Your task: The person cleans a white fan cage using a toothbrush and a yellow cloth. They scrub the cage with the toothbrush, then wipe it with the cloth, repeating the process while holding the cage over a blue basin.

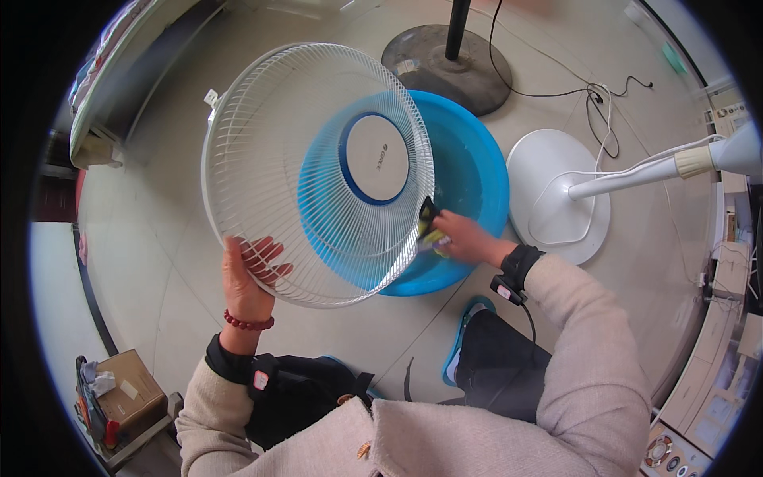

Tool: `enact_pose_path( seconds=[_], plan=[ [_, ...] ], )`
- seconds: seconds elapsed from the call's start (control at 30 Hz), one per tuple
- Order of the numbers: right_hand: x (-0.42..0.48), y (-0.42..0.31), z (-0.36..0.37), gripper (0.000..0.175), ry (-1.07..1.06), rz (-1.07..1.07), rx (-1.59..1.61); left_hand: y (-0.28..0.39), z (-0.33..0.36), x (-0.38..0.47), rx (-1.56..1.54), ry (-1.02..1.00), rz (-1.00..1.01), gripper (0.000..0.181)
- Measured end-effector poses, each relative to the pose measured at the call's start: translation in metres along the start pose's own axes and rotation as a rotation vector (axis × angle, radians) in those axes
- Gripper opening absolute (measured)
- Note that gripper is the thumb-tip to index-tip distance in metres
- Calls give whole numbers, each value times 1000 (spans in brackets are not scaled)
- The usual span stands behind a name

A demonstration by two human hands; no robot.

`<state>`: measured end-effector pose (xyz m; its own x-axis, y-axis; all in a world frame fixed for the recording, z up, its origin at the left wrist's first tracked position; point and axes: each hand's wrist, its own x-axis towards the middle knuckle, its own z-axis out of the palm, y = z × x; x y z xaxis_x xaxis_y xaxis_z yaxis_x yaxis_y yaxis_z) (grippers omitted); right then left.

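Note:
A white wire fan grille (274,179) with a round, blue-ringed centre cap is tilted over a blue plastic basin (489,179) holding water. My left hand (247,286) grips the grille's lower left rim, its fingers showing through the wires. In my right hand (468,238) is a crumpled black and yellow-green cloth (430,226), pressed to the grille's right rim above the basin. The grille hides the basin's left part from direct view.
Right of the basin stands a white fan stand (554,220) with a cord. Behind it is a dark round pedestal base (411,65); cables (596,98) lie on the tiles nearby. A cardboard box (131,387) is at lower left, cabinets (697,381) at right.

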<state>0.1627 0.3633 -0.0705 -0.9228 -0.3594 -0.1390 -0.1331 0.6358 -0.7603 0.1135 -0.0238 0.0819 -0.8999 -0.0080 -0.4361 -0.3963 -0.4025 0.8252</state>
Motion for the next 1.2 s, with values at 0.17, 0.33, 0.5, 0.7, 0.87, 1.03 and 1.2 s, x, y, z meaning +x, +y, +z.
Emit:
enact_pose_path(
  seconds=[0.17, 0.33, 0.5, 0.7, 0.87, 1.03, 1.2],
  plan=[
    [49, 5, -19, 28, 429, 81, 387, -7, -13, 9, 49, -35, 32, 39],
    [104, 20, -44, 29, 661, 142, 291, -7, -11, 14, 68, -249, 83, 35],
    [120, 39, -34, 37, 671, 317, 380, -4, -15, 16, 113, -216, 19, 37],
    [103, 22, -13, 45, 617, 476, 608, -16, -18, 7, 57, -273, 27, 33],
    [85, -37, -22, 36, 550, 696, 828, -24, -8, -1, 26, -352, 12, 33],
    [71, -101, -58, 27, 506, 525, 1052, -45, 5, -17, 47, -496, 9, 36],
    [64, -129, -52, 34, 506, 176, 1026, -54, 6, -20, 104, -566, -18, 38]
  ],
)
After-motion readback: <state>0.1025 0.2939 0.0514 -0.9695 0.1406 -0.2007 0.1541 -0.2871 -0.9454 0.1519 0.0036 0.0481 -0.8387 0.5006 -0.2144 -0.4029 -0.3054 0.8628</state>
